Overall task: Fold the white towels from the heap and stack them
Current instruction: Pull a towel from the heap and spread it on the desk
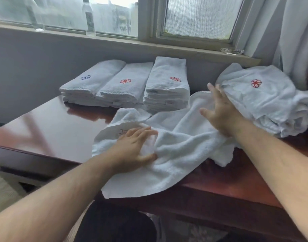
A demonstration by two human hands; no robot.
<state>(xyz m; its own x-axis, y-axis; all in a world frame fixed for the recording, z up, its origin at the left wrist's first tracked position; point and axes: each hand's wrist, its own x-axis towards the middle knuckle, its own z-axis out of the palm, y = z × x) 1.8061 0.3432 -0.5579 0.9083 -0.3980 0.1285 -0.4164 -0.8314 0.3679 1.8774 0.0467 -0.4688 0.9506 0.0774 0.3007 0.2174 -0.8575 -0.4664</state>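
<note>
A crumpled white towel (177,137) lies spread across the front of the dark red table (50,126), one corner hanging over the near edge. My left hand (134,147) rests on its left part, thumb and fingers gathering a fold of cloth. My right hand (219,110) hovers with spread, straight fingers over the towel's right end, beside the heap of unfolded towels (265,100) at the right. Three stacks of folded towels (125,86) stand at the back, against the wall.
A window sill runs along the back with a clear water bottle (88,18) and a glass ashtray (232,50). A grey curtain (296,34) hangs at the right. The table's left half shows bare glossy wood.
</note>
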